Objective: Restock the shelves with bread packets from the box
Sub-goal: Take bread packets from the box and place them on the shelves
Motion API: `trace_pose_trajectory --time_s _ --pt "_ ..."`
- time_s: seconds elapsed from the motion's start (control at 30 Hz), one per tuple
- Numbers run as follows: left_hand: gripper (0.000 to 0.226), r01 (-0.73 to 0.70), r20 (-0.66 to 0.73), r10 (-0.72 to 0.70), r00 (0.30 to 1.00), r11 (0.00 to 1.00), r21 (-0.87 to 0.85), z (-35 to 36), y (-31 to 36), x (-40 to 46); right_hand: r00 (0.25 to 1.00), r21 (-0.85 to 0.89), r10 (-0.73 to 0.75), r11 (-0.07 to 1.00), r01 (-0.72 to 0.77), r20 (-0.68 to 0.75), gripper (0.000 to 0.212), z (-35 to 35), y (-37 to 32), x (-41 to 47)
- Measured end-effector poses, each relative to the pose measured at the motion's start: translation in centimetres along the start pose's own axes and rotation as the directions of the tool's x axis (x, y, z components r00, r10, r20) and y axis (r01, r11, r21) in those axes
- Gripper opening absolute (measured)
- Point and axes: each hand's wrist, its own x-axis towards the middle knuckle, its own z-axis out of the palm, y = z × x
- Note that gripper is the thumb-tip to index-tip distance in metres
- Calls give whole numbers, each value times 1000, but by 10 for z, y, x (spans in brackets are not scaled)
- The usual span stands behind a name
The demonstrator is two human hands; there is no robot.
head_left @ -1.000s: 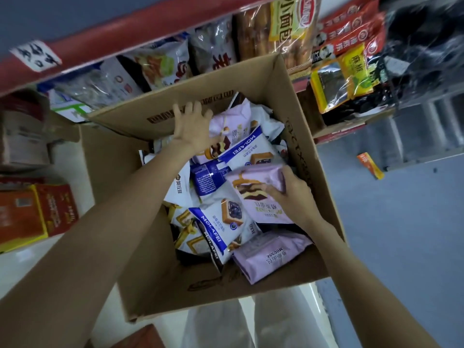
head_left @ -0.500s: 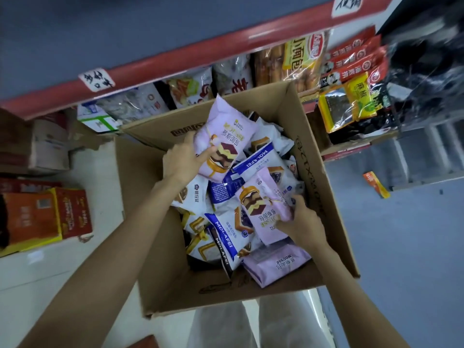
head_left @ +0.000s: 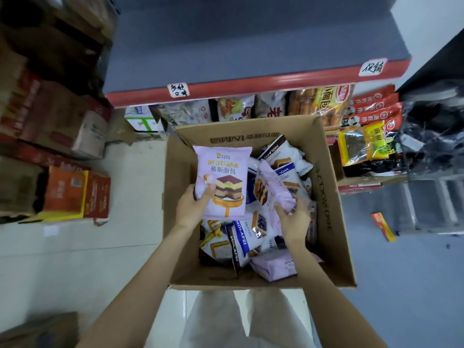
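Purple packets are held in both hands over the box (head_left: 334, 197). One packet (head_left: 222, 182) is gripped low by the left hand (head_left: 193, 205), thumb on its front, and is stood upright with its long side pointed at the shelf (head_left: 251, 54). A second packet (head_left: 275, 189) is pinched by the right hand (head_left: 292, 217) and is tilted, just above the pile. The shelf is seen straight ahead, above the box, and the left hand is nearer to it. Since half a second ago, both packets have been lifted higher and the first one turned upright.
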Motion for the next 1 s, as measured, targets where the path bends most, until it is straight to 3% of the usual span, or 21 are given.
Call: trace_pose_trajectory --time_s 0.2,0.3,0.43,0.6,0.77,0.9,1.0 --pt "63 22 -82 -27 996 997 -71 -18 -17 -9 994 -114 -65 991 76 92 61 15 -10 0" --pt "47 -15 -123 0 992 993 -121 -33 -14 -16 969 -189 -230 951 243 92 52 -2 -38 -5" --pt "64 -103 -184 62 981 970 -222 -66 7 -25 883 -285 -446 835 470 148 40 -37 -102 -12" --pt "39 -297 -262 217 940 898 -325 -122 57 -29 712 -210 -683 682 701 160 22 -72 -198 -31" --pt "21 -532 -395 408 823 798 -284 -182 125 -37 491 -271 -867 454 849 84 18 -92 -296 -54" --pt "47 -697 -482 562 672 700 -155 -228 181 -54 246 -357 -969 222 907 23 24 -111 -366 -80" --pt "41 -779 -535 617 577 612 -134 -261 218 -67 96 -419 -994 110 901 -55 27 -127 -412 -95"
